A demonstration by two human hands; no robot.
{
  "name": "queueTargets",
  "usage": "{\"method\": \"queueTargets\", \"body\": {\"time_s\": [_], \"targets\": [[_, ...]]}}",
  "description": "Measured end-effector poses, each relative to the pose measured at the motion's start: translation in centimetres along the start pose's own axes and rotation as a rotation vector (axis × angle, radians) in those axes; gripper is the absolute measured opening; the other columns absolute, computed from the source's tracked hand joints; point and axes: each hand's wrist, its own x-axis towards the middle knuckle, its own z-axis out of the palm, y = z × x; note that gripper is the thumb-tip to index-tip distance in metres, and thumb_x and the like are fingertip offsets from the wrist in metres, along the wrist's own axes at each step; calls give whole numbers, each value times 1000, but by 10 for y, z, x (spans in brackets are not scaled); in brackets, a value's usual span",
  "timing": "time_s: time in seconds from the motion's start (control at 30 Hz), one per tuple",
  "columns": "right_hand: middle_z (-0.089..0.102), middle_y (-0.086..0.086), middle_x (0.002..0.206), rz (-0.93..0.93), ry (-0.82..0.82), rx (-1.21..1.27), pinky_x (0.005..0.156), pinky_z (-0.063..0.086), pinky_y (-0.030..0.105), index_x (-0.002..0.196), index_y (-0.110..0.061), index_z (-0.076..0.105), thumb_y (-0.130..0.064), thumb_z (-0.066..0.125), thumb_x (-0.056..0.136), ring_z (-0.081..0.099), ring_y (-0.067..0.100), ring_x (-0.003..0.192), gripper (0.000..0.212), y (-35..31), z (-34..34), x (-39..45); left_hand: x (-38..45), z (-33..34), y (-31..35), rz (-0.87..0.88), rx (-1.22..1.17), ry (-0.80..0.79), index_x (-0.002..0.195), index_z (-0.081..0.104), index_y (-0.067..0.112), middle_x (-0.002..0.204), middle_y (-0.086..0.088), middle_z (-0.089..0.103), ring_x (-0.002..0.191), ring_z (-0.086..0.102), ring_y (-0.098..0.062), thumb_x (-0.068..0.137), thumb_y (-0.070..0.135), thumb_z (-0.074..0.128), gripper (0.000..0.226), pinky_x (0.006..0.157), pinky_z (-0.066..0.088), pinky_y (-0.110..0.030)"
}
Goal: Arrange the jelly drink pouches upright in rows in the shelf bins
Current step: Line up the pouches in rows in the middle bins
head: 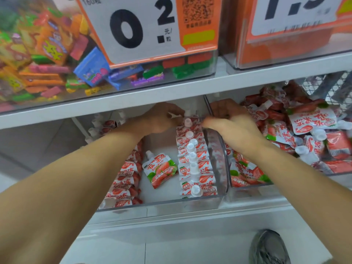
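Red-and-white jelly pouches: one upright row (192, 159) along the right wall of the clear left bin (162, 203), white caps up; a second row (125, 180) on its left side; one pouch lying flat (161, 171) on the bare floor between them. Left hand (162, 121) at the far end of the right row, fingers curled among the pouch tops; what it pinches cannot be told. Right hand (226, 121) curled over the divider wall there. Loose pouch heap (304, 130) in the right bin. Candy bin (57, 54) and price card (148, 29) on the shelf above.
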Motion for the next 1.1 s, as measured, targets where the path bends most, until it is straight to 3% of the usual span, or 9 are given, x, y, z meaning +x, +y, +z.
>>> {"method": "queueTargets", "body": {"time_s": [0.1,0.27,0.43,0.53,0.63,0.73,0.87,0.97,1.1], "targets": [[69,-7,95,3,-10,-6,78,50,29,99,-24,65,-32,79,69,64,10,90,34,0,0,0,-4,10,-1,-22,-130,3,116,62,13,110,-1,65,103,62,-18,91,22,64,26,76,45,-11],[69,-2,98,6,-3,-21,83,50,35,99,-22,64,-34,79,69,64,15,92,36,0,0,-1,-11,10,-3,-148,-390,-103,126,54,17,124,-9,61,114,59,-26,95,11,56,31,97,51,-42],[68,-7,98,11,-33,-31,81,50,31,100,-25,63,-46,79,64,63,11,91,44,-4,-3,-4,-36,-30,-3,-175,180,-150,136,50,21,134,-2,54,117,54,-19,91,14,60,46,102,44,-35],[67,-8,96,12,-38,-54,75,48,27,101,-26,62,-40,78,72,62,9,89,36,-3,-4,-5,-71,-32,5,-56,478,-401,124,61,20,121,6,64,104,61,-13,86,40,66,43,95,49,-31],[67,-12,98,7,-51,-85,72,47,23,106,-26,62,-40,78,73,62,7,90,39,-5,-5,-4,-91,-17,5,-64,634,-468,125,57,22,108,4,65,94,61,-17,75,55,72,62,84,52,-32],[64,-7,102,-127,14,-292,66,40,18,113,-23,62,-40,77,77,59,9,85,42,-9,-9,-7,-100,-12,12,-49,644,-363,109,64,21,93,2,67,81,61,-19,62,57,80,62,71,52,-32],[68,2,104,-514,127,-603,79,46,24,108,-23,68,-27,75,79,61,18,88,30,-30,-8,-27,-121,-18,26,64,529,-58,104,69,24,89,10,69,80,62,-14,60,40,87,50,64,43,-22],[73,-4,94,-743,-190,-627,82,53,34,102,-22,70,-23,74,76,66,14,85,26,-44,10,-37,-137,-31,28,32,209,92,98,69,28,66,23,61,65,58,8,61,26,89,41,54,34,-8],[68,-3,104,-611,-502,-905,77,51,34,120,-23,56,-50,79,71,63,21,94,61,-55,42,-22,-145,-40,26,58,-103,265,94,69,24,83,17,68,71,59,11,52,32,93,48,63,41,-4]]}}
